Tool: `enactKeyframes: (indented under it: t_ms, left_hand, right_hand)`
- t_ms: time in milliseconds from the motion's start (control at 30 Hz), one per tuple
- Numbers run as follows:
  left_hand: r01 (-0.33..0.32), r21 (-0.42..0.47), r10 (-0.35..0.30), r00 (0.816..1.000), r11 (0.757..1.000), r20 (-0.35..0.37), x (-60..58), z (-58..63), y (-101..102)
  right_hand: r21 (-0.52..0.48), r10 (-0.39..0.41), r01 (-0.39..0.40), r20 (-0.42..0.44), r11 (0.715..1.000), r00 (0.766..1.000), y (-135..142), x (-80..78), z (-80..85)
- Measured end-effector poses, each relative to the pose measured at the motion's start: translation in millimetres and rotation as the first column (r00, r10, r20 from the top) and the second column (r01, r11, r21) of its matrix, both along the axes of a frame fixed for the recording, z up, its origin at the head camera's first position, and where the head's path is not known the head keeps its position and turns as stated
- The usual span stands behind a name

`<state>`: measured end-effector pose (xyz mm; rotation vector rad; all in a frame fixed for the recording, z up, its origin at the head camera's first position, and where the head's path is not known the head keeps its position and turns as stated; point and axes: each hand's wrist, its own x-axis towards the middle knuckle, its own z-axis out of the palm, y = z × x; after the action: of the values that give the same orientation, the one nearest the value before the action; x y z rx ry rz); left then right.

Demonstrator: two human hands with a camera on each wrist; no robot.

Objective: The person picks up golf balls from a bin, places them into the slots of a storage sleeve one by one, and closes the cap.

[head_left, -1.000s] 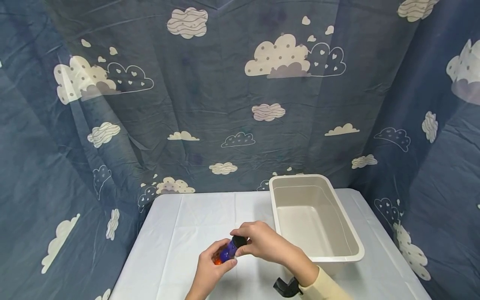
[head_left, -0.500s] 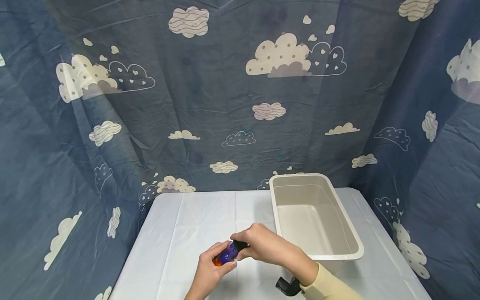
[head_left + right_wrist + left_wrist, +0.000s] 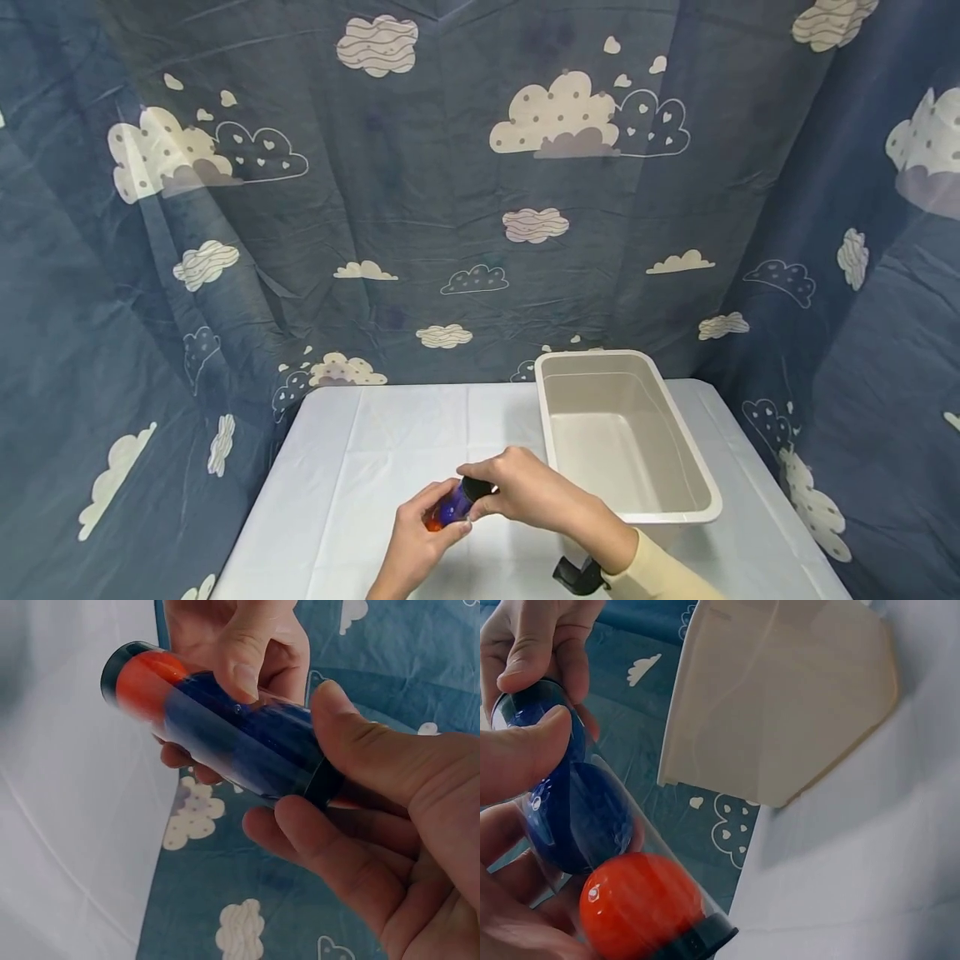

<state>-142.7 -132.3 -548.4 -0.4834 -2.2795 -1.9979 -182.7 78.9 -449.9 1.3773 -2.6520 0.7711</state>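
Note:
A clear plastic tube (image 3: 225, 731) with black ends holds an orange ball (image 3: 641, 904) and blue balls (image 3: 581, 817). My left hand (image 3: 420, 533) grips the tube's body, thumb on one side and fingers around the other. At the upper end, my right hand (image 3: 525, 492) pinches the black cap (image 3: 477, 488) between thumb and fingers. In the right wrist view that cap (image 3: 324, 782) sits against the tube's end, partly hidden by fingers. The tube is tilted above the table, its orange end toward the lower left in the head view.
A beige plastic bin (image 3: 622, 442) stands on the right of the white-covered table (image 3: 390, 450), close to my right forearm. A black camera mount (image 3: 577, 575) is strapped at the right wrist. Dark blue cloud-print cloth (image 3: 420, 208) hangs around the back and sides.
Both hands keep their hold on the tube and its cap, with only tiny shifts. The head view has moved very slightly.

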Motion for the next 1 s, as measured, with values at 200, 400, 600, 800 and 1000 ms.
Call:
enactKeyframes:
  t_ms: [200,400,600,800,1000]
  left_hand:
    - [0.008,-0.027,-0.009,0.999,1.0,-0.035,-9.3,1.3,0]
    - [-0.063,-0.081,0.055,0.993,0.995,-0.104,-29.1,12.5,-3]
    - [-0.194,-0.053,0.186,0.975,0.98,-0.12,-48.3,14.4,-17]
    - [-0.274,-0.137,0.268,0.961,0.952,-0.06,-66.7,2.8,-28]
    - [-0.316,-0.191,0.318,0.948,0.929,-0.024,-84.0,-19.8,-38]
  right_hand:
    - [-0.048,-0.049,0.051,0.049,0.998,0.998,3,-3.0,-2.2]
    - [-0.084,-0.169,0.172,0.042,0.982,0.985,17,-0.6,-4.7]
    - [-0.095,-0.266,0.266,0.019,0.959,0.964,35,0.1,-0.9]
    - [-0.117,-0.346,0.342,-0.017,0.932,0.938,57,-4.2,-1.1]
    - [-0.113,-0.433,0.43,-0.007,0.896,0.901,79,-9.2,-5.6]
